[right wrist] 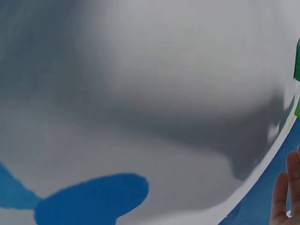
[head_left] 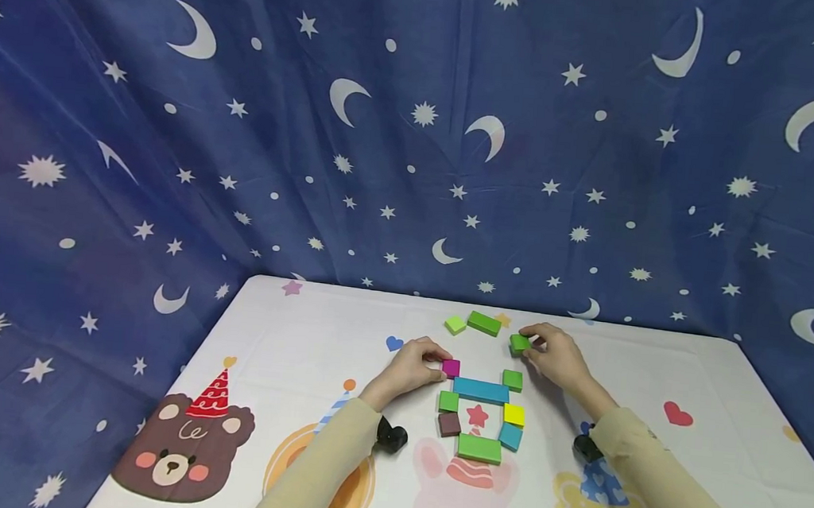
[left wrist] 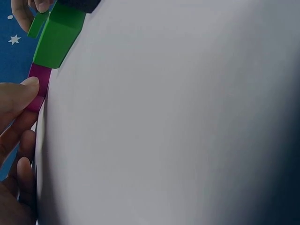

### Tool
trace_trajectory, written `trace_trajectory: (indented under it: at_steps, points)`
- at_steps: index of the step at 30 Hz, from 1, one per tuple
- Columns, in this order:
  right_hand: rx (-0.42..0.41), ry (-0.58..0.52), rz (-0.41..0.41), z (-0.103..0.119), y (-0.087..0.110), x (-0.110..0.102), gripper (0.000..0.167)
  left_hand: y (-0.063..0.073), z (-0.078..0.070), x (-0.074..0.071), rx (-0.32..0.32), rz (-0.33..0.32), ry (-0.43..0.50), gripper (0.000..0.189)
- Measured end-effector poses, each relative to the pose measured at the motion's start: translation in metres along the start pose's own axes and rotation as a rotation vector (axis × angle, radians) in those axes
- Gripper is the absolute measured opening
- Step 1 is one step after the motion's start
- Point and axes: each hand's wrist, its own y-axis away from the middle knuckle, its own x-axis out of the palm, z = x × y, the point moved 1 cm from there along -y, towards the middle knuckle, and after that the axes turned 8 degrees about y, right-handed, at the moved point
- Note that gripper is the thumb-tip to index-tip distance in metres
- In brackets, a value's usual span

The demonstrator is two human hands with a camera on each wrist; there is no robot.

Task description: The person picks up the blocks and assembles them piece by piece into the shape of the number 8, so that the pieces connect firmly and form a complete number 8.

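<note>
At the upper left corner of a block outline, my left hand (head_left: pixel 408 372) pinches a small magenta block (head_left: pixel 450 368) between thumb and fingers. The left wrist view shows the thumb (left wrist: pixel 27 91) against that magenta block, beside a green block. Farther back, my right hand (head_left: pixel 558 358) pinches a green block (head_left: pixel 519 344) by its right side. Below them lie a long blue block (head_left: pixel 481 391), a green block (head_left: pixel 512 380), another green block (head_left: pixel 449 402), a dark brown block (head_left: pixel 448 425), a yellow block (head_left: pixel 513 415), a small blue block (head_left: pixel 511 436) and a long green block (head_left: pixel 479 449).
Toward the back lie a light green block (head_left: pixel 455 325) and a longer green block (head_left: pixel 484 323). A white cloth printed with cartoon animals covers the table (head_left: pixel 656 377). Behind it hangs a blue star-patterned curtain (head_left: pixel 414 159).
</note>
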Motion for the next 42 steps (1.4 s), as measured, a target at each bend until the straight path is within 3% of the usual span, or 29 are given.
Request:
trace_trajectory:
  at_steps: [6, 20, 42]
  points:
    - [-0.011, -0.006, 0.004, 0.004, 0.002, 0.003, 0.036, -0.001, 0.001, 0.0, 0.026, -0.003, 0.015, 0.029]
    - [-0.061, -0.012, 0.041, 0.01, 0.003, 0.01, 0.033, -0.001, 0.003, -0.001, 0.012, 0.004, 0.004, 0.029]
    - [-0.128, -0.005, 0.108, 0.005, -0.003, 0.015, 0.033, -0.001, 0.002, 0.0, 0.023, 0.003, 0.029, 0.028]
